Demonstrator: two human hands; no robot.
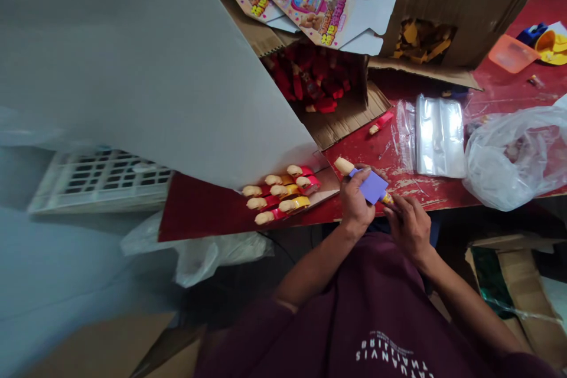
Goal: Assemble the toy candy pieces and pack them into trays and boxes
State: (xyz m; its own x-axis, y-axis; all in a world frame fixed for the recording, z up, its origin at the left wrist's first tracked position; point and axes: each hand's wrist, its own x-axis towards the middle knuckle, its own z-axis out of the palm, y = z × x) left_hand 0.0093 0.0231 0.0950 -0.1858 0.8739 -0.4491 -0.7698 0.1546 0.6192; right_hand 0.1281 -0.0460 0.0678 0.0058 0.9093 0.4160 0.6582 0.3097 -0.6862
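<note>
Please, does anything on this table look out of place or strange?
Yes. A red plastic piece with a cream tip lies alone on the scratched red tabletop, away from the tidy rows of similar pieces.

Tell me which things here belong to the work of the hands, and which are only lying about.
In the work:
left hand
right hand
purple card
cream-tipped toys
red pieces

Lying about:
clear bags
plastic bag
orange tub

head-worn view, looking forward and down, close
</note>
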